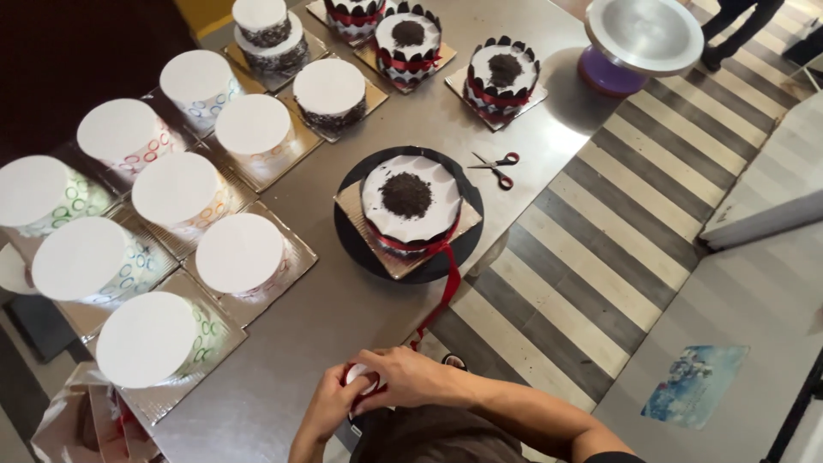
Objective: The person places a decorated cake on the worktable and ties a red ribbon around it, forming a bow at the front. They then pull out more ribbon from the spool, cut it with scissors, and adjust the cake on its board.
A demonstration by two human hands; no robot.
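Nine round white cakes on silver foil boards [243, 255] crowded along the steel table's left edge [257, 403], with bare steel open toward the near edge. Near that edge, left hand [330, 405] and right hand [403, 377] both closed around a red ribbon spool [358, 377]. Farther right, red ribbon [443, 291] running up to the crumb-topped white cake on a black turntable [408, 204], one pair of red-handled scissors [497, 168] beside it.

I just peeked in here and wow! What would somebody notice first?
Probably the cake with dark crumbs on top, sitting on a black turntable mid-table, a red ribbon trailing from it toward the near edge. There, the left hand and right hand hold a ribbon spool. Plain white-topped cakes crowd the left side.
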